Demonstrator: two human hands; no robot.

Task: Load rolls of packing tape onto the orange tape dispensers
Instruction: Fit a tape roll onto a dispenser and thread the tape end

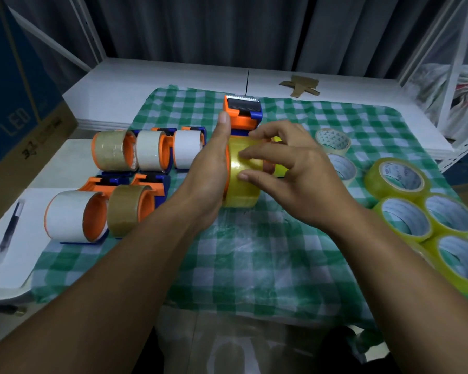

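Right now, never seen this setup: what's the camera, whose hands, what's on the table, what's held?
No machine here: one wide-angle camera worn on a person's head looks down at their two bare hands. On a green checked cloth, the left hand braces an orange tape dispenser from its side, fingers hidden. The right hand curls its fingers over a yellow tape roll that appears mounted on it. Five loaded dispensers lie to the left, spare yellow rolls on the right, and a pen far left.
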